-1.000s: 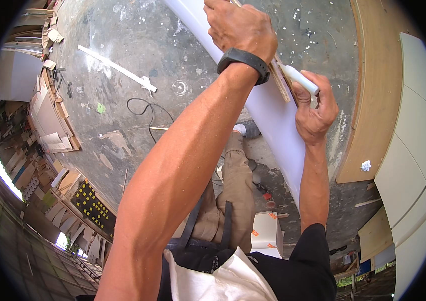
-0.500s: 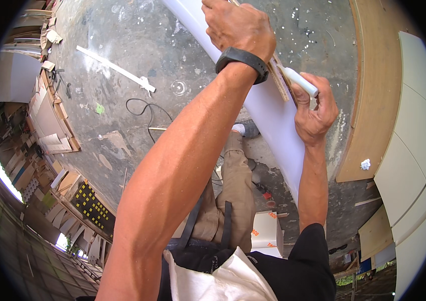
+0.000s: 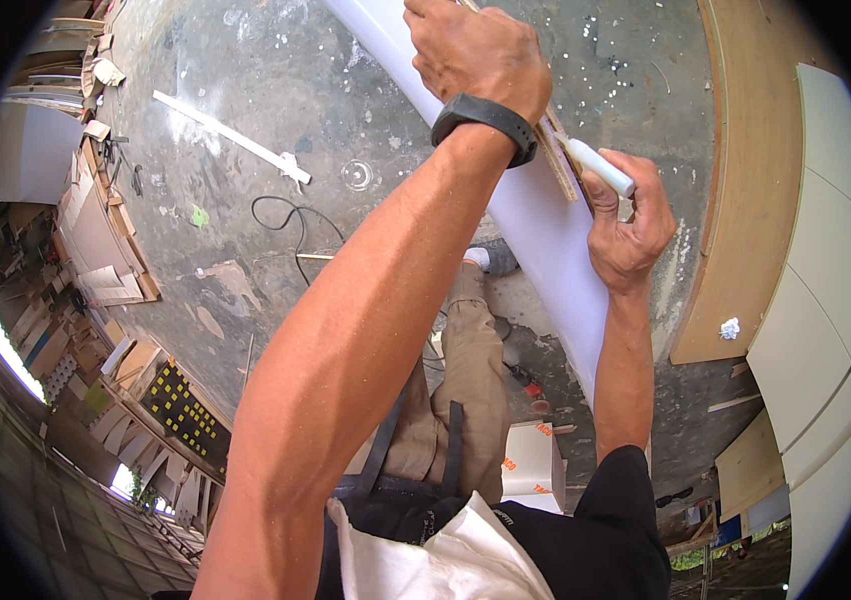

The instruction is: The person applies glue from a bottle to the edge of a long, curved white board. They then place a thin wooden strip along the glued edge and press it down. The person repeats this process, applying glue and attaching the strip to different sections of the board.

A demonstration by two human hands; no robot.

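The left hand (image 3: 480,58) curls around the wooden strip (image 3: 558,165), apparently to steady it; its fingertips are hidden. The strip projects from both sides of this grip, its near end by the right edge of the white panel (image 3: 547,245); contact cannot be confirmed. The right hand (image 3: 633,228) pinches the white bottle (image 3: 603,167) between thumb and fingers, presumably for control, its tip angled toward the strip.
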